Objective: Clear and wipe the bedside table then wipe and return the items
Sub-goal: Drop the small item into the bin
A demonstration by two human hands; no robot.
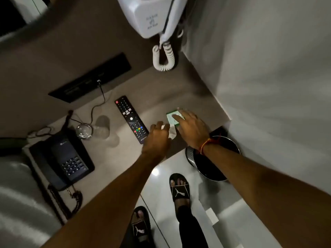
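The beige bedside table (114, 163) carries a black TV remote (131, 119), an upturned clear glass (83, 131) and a dark desk telephone (62, 161). Near the table's right end lies a small green and white packet (171, 116). My right hand (191, 128) rests flat on that packet, fingers spread over it. My left hand (158, 135) is just left of it, fingers closed on a crumpled white tissue (172, 132) lying on the table top. Whether the right hand grips the packet I cannot tell.
A black waste bin (215, 169) with a chrome rim stands on the glossy floor below the table's right end. A white wall-mounted hair dryer (154, 17) with a coiled cord hangs above. A black socket panel (91, 79) with a plugged cable sits on the back wall. White bedding (16, 194) lies at left.
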